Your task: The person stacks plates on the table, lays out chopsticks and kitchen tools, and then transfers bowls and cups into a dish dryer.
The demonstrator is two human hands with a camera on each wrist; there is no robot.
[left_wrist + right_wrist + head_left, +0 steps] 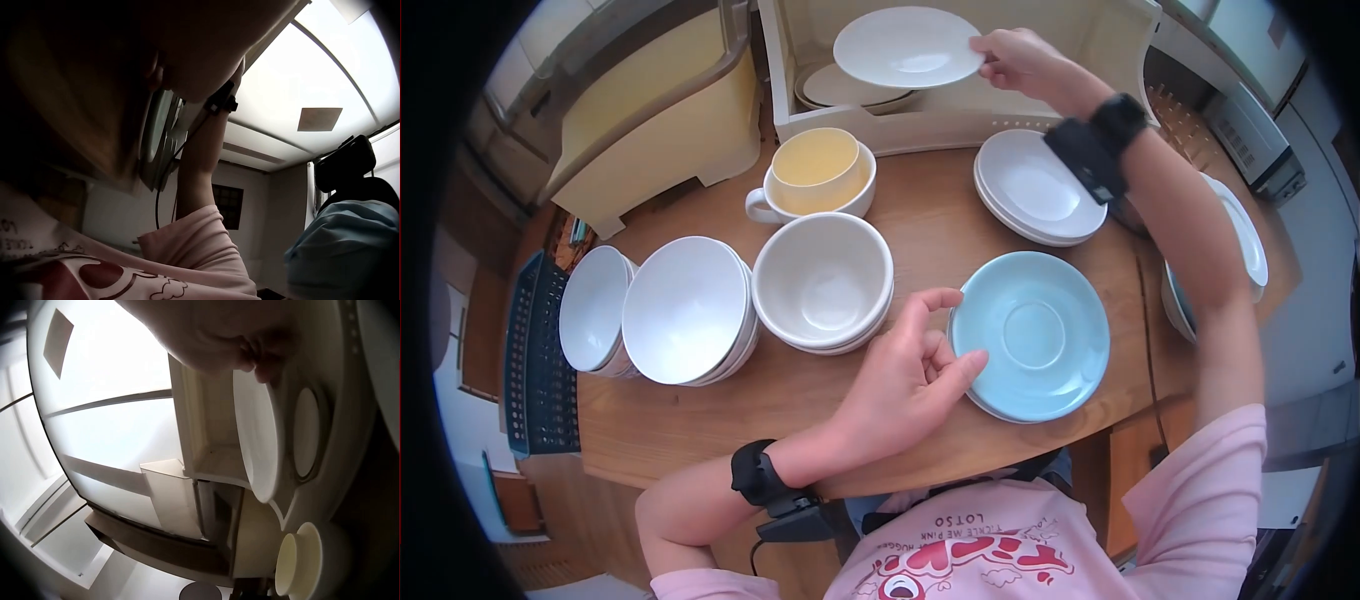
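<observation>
My right hand (pixel 1025 65) pinches the right rim of a white plate (pixel 910 45) between thumb and fingers. The plate is held over a cream bin (pixel 1020 115), above other plates (pixel 850 88) lying inside it. In the right wrist view the same plate (pixel 256 431) hangs tilted from the fingertips. My left hand (pixel 915 365) hovers by the left edge of a stack of light blue saucers (pixel 1032 335), its fingers loosely bent and holding nothing. The left wrist view shows mostly the dark underside of that hand, with the saucers out of sight.
Stacked white bowls (pixel 685 310) and a cream bowl stack (pixel 825 280) line the table's left. Behind them a yellow cup (pixel 815 165) sits in a white mug (pixel 760 205). White plates (pixel 1040 185) are stacked before the bin; more dishes (pixel 1240 235) stand at right.
</observation>
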